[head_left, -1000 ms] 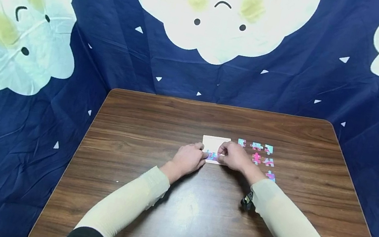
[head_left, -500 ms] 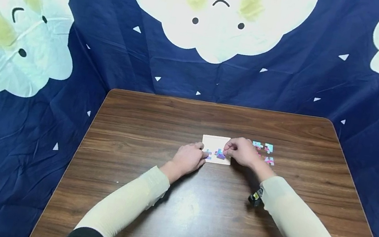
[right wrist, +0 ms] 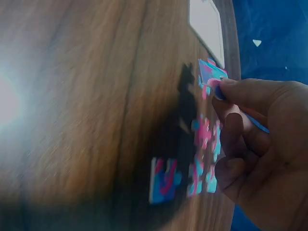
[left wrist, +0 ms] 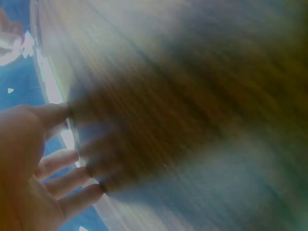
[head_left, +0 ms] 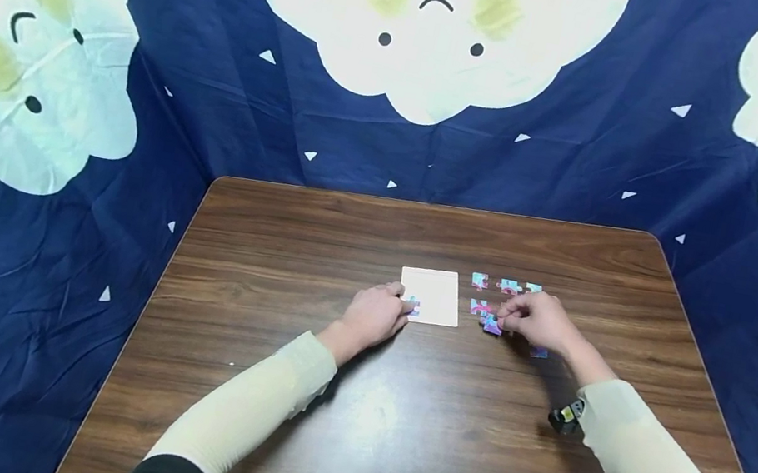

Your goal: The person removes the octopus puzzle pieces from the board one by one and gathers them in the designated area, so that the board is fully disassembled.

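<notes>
My left hand (head_left: 375, 314) rests at the left edge of a white puzzle board (head_left: 437, 297), its fingers touching a small blue-purple puzzle piece (head_left: 414, 308) in the near left corner. In the left wrist view the fingers of that left hand (left wrist: 53, 178) look extended, with their tips at a pale edge. Between thumb and index finger, my right hand (head_left: 541, 320) pinches a purple, blue and pink puzzle piece (right wrist: 211, 72), held above the table to the right of the board. The right hand hides part of the loose pieces below it in the head view.
Several loose puzzle pieces (head_left: 510, 286) lie right of the board, among them a pink one (right wrist: 203, 134) and a blue-pink one (right wrist: 163, 180) nearer the front. Everything lies on a brown wooden table (head_left: 301, 248). Dark blue cloth (head_left: 337, 128) surrounds it.
My right hand has moved right, off the board, carrying the pinched puzzle piece up and away from beside the corner piece. The left hand has stayed at the board's left edge.
</notes>
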`<control>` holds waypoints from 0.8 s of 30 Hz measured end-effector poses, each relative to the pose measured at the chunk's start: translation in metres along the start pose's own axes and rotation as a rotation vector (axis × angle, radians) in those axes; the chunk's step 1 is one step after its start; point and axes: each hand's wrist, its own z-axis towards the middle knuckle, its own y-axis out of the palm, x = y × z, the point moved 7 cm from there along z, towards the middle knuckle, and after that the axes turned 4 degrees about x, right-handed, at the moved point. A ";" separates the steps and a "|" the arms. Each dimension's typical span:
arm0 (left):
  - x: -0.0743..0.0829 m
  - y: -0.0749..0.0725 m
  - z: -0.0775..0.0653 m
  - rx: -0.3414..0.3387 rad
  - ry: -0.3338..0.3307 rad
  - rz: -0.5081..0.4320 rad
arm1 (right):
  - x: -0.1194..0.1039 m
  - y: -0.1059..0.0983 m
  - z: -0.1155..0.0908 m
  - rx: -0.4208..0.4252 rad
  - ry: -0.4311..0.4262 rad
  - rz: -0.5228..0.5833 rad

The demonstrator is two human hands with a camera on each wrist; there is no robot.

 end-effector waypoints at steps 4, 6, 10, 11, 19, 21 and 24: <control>0.001 -0.002 -0.001 0.002 0.004 -0.002 | 0.012 0.000 -0.010 -0.031 0.024 0.019; 0.001 -0.002 -0.001 0.004 0.002 -0.005 | 0.016 0.001 -0.014 -0.050 0.036 0.023; 0.002 -0.002 0.000 0.004 -0.002 0.002 | 0.022 0.002 -0.020 -0.052 0.021 -0.013; 0.002 -0.001 0.000 0.001 -0.002 0.003 | 0.023 0.002 -0.020 -0.049 0.015 -0.027; 0.002 0.000 -0.001 -0.028 -0.013 0.005 | 0.025 0.000 -0.024 0.013 -0.067 -0.151; 0.002 -0.001 -0.001 -0.034 -0.015 0.004 | 0.025 0.001 -0.024 0.015 -0.068 -0.169; 0.002 -0.001 -0.001 -0.042 -0.016 0.002 | 0.025 0.002 -0.024 0.011 -0.059 -0.189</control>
